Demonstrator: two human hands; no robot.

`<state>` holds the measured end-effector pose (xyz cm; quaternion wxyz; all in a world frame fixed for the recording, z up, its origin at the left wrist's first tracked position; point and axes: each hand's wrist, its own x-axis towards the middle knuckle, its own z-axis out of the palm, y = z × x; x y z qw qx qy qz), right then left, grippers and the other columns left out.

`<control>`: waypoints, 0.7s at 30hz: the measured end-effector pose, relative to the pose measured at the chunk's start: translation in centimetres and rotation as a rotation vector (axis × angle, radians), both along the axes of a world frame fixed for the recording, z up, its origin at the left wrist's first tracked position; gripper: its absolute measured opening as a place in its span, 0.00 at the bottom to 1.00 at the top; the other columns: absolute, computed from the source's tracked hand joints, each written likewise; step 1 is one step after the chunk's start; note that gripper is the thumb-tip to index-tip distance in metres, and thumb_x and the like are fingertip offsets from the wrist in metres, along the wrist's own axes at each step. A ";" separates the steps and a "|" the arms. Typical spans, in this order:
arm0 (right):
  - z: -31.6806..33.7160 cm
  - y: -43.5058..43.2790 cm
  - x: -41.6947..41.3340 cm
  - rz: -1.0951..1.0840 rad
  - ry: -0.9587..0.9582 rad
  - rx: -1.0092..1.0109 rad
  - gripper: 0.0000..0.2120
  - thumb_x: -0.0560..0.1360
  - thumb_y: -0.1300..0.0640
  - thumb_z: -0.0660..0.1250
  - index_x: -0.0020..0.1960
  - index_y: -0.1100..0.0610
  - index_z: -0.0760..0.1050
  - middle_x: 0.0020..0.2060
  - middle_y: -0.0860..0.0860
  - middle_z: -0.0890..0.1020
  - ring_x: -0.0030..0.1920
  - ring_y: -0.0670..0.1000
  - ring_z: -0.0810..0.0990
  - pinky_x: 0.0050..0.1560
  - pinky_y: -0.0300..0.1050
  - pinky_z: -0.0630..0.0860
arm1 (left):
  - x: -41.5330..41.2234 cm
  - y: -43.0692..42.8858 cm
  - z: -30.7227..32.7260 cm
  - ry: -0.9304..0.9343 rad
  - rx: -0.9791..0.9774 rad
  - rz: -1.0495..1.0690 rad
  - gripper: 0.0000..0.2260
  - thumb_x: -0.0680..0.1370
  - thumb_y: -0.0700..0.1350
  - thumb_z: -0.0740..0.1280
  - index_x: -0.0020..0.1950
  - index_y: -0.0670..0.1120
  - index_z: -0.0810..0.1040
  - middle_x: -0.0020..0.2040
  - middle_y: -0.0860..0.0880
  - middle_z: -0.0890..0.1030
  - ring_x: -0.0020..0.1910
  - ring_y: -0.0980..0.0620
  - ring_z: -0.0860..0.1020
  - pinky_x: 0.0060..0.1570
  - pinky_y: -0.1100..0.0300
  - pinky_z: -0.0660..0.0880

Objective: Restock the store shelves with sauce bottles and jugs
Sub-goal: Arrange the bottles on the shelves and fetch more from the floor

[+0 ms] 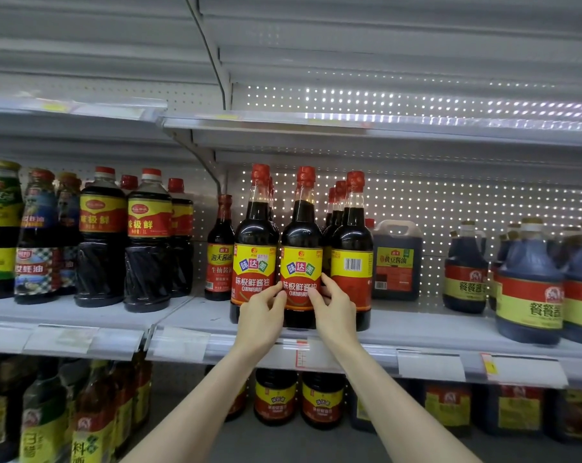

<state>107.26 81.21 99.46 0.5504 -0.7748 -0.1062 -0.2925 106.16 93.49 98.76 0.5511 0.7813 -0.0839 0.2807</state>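
Two grips on one sauce bottle (301,262): left grip (262,312) pinches left side, right grip (336,309) clamps right side. Bottle upright between them, at shelf (416,329) front. Front row: three matching bottles; one jug (396,259) beside.

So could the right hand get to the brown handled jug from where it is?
Probably yes, once the right hand lets go of the middle bottle. The jug stands right of the barcode-facing bottle, with bare shelf in front of it.
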 end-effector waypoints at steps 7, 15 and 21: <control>0.1 -0.2 -0.1 0.028 0.013 0.023 0.22 0.80 0.56 0.62 0.73 0.56 0.65 0.65 0.54 0.76 0.63 0.50 0.75 0.54 0.39 0.72 | -0.2 -0.2 0.0 -0.004 -0.037 -0.016 0.18 0.82 0.47 0.59 0.71 0.45 0.71 0.48 0.60 0.75 0.46 0.67 0.71 0.40 0.73 0.67; 0.1 -0.1 0.3 0.020 0.017 0.028 0.22 0.80 0.56 0.63 0.73 0.57 0.65 0.65 0.54 0.75 0.64 0.51 0.74 0.56 0.39 0.72 | 0.1 -0.4 -0.3 -0.013 -0.058 -0.003 0.18 0.82 0.48 0.59 0.72 0.46 0.70 0.45 0.63 0.73 0.44 0.68 0.71 0.39 0.72 0.66; 0.2 0.0 0.3 0.017 0.014 0.012 0.23 0.80 0.55 0.63 0.73 0.57 0.65 0.65 0.54 0.75 0.64 0.51 0.74 0.59 0.43 0.74 | 0.0 -0.4 -0.2 -0.022 -0.040 0.000 0.18 0.82 0.47 0.59 0.72 0.45 0.70 0.52 0.58 0.74 0.45 0.67 0.71 0.39 0.73 0.66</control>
